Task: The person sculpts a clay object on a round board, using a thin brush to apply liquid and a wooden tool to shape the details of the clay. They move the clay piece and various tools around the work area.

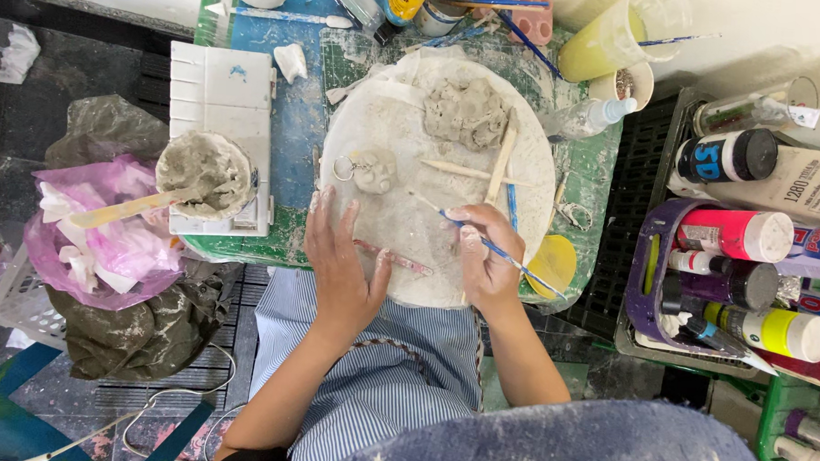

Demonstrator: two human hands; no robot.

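Clay-smeared hands: left hand (339,260) flat, open on board (401,212); right hand (485,251) grips brush (509,258).

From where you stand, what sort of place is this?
Probably a hobby clay and craft workspace. A round white clay-smeared work board carries a grey lump of clay, the right hand holds a thin blue-handled paintbrush, and a purple tray of paint bottles stands alongside.

Bright, even daylight fills the frame; shadows are soft and faint. The round clay-smeared white board (401,212) is sharp, while the blue-grey speckled fabric (584,446) at the lower edge is blurred.
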